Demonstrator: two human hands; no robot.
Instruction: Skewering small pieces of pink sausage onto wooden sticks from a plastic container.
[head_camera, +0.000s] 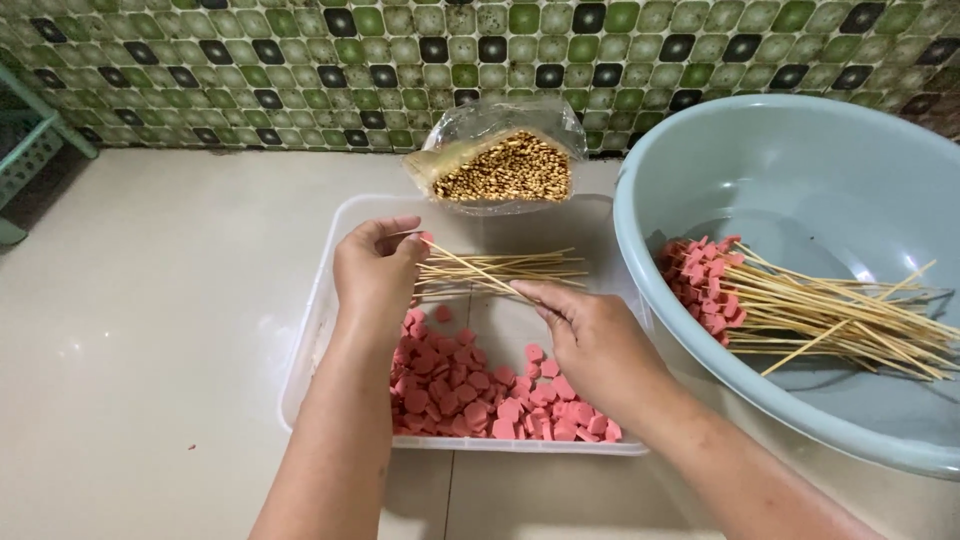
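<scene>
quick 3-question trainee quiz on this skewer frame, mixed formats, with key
1. True or false: the left hand holds a pink slice at the tip of a skewer.
2. Where do the finished skewers lie? A) clear tray B) grey-blue basin C) floor
3. Fill in: the bag of grain sits behind the ____.

Key: 1 true; 2 B; 3 tray. The right hand grips the skewer's other end.

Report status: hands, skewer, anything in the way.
Left hand pinches a pink slice on the skewer tip; right hand grips its other end. Both over the clear tray. Nothing in the way.
</scene>
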